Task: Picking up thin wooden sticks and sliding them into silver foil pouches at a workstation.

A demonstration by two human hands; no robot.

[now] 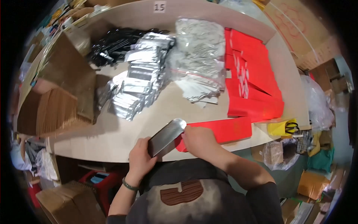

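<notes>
Left grip (140, 156) closed on silver foil packet (166, 136), tilted over the surface (108, 143) front edge. Right grip (199, 140) at its far end, over red sleeve (233, 129); closure unclear. Step, judged: pairing packet with sleeve; next move calls for aligning ends.

A silver slab (165, 139) slants beside a long red pack (233, 130)

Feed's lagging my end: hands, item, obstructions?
Left hand grips silver piece. Right hand at its far end, over red carton. Silver packets piled beyond, not touching.
</notes>
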